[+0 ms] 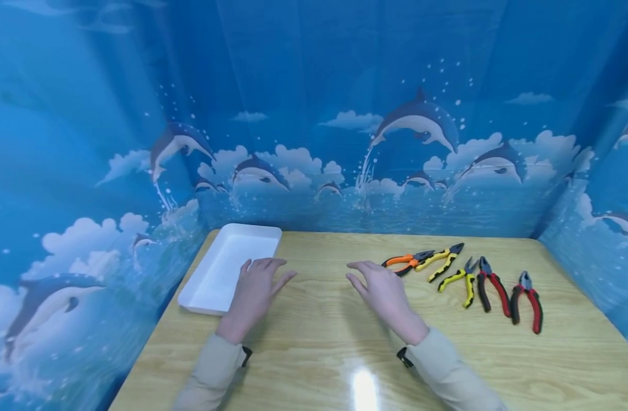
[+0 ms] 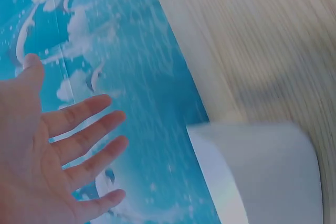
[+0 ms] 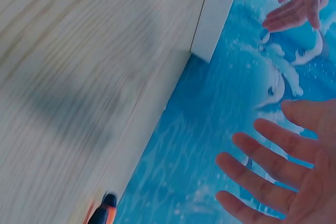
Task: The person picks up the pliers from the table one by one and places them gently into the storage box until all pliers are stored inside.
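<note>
My left hand [image 1: 254,291] hovers over the near right edge of a white rectangular tray [image 1: 203,285], fingers spread and nothing in them. In the left wrist view its palm and relaxed fingers [image 2: 86,145] show plainly, with the tray's corner [image 2: 262,166] beside them. Toward the middle of the table my right hand [image 1: 385,294] is held with loose, parted fingers and holds nothing. Nearest to it lie orange-and-black pliers [image 1: 408,260], just beyond its knuckles. The right wrist view catches a handle tip of these pliers [image 3: 105,211] at the bottom.
Right of the orange pliers lie large yellow-and-black pliers [image 1: 442,260], smaller yellow-handled pliers [image 1: 462,279], and two red-and-black pliers [image 1: 493,288], [image 1: 526,302] on the wooden table [image 1: 314,331]. Blue dolphin-print curtains [image 1: 314,114] enclose the back and sides.
</note>
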A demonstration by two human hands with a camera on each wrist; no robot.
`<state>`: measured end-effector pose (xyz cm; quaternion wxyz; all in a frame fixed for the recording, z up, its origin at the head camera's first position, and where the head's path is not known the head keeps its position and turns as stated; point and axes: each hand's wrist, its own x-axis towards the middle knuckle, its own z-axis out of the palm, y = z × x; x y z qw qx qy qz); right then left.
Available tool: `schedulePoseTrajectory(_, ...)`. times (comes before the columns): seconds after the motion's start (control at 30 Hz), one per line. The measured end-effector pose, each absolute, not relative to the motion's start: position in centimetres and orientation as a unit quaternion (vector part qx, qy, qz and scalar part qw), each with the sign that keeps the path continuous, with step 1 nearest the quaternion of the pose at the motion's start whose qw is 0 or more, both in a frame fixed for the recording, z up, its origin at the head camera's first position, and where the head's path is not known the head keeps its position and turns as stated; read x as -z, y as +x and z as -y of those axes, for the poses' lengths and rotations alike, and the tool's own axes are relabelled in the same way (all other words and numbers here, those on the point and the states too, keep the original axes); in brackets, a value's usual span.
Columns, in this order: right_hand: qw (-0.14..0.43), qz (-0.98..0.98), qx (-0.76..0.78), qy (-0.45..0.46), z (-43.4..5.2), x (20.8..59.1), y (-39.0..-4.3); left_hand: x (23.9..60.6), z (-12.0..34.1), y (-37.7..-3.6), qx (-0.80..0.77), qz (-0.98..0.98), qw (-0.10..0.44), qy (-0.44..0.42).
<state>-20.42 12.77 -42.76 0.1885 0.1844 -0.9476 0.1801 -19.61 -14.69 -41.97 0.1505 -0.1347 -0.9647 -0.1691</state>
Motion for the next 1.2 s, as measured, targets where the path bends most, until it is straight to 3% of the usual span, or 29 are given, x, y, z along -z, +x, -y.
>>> schedulePoseTrajectory(0.27,0.191,0.934,-0.193,0.232,-9.4,42.9,-20.7,41.8,20.0,-20.2,0.166,0.962,0.187,-0.112)
schedulePoseTrajectory(0.43,0.209,0.920,-0.194,0.269,-7.4,43.6,-20.9,41.9,23.3,-19.8,0.171,0.963,0.179,-0.109)
schedulePoseTrajectory(0.53,0.201,0.921,-0.185,0.277,-6.4,44.0,-20.9,42.1,24.9,-19.2,0.177,0.966,0.159,-0.103)
schedulePoseTrajectory(0.8,0.106,0.933,-0.175,0.297,-3.8,44.3,-20.9,43.7,29.0,-18.6,0.169,0.978,0.106,-0.058)
schedulePoseTrajectory(1.1,0.053,0.937,-0.171,0.301,-0.4,44.7,-20.9,45.3,31.8,-18.3,0.180,0.984,-0.010,0.012)
schedulePoseTrajectory(1.2,0.050,0.938,-0.151,0.308,0.8,45.0,-20.7,45.7,32.1,-18.2,0.184,0.982,-0.021,0.019)
